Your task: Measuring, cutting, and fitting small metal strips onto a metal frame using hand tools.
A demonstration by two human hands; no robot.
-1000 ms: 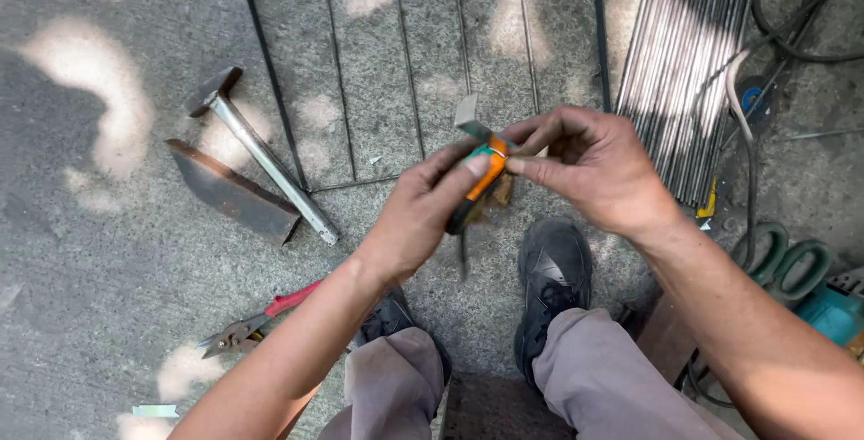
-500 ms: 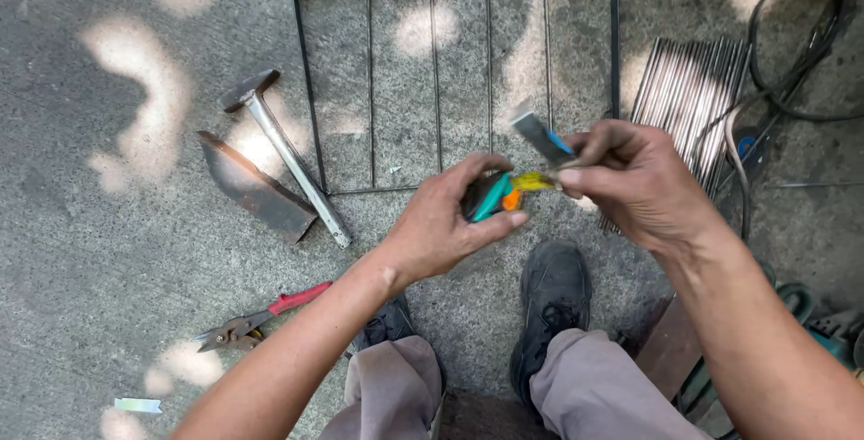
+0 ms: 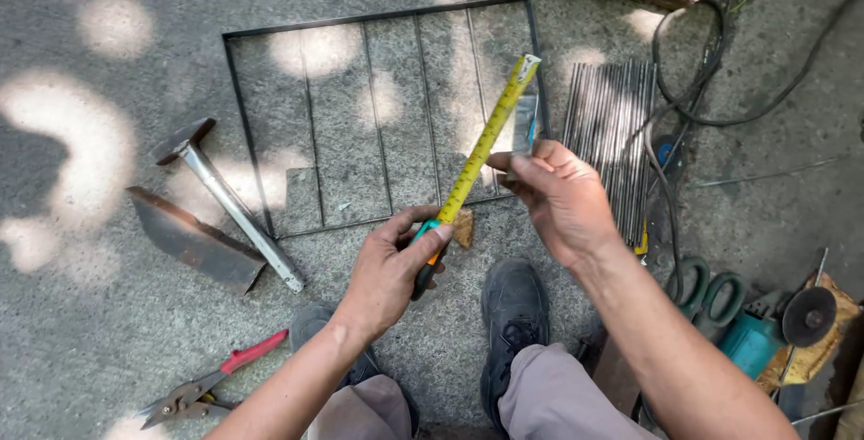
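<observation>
The left hand (image 3: 391, 264) is closed around a green-and-orange tape measure case (image 3: 425, 255); the yellow steel blade (image 3: 486, 139), already drawn out, is pinched by the right hand (image 3: 558, 197) above the black barred metal frame (image 3: 378, 116) on the concrete floor (image 3: 81, 350). No bar is yet measured.

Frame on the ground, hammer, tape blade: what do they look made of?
Frame: thin dark metal bars, likely bare steel, matte and unpainted.
Hammer: dull dark metal head on a shiny tubular handle, probably steel.
Tape blade: yellow coated strip with a metal end hook, holding straight while pulled from the case in the left hand; probably painted steel.
</observation>
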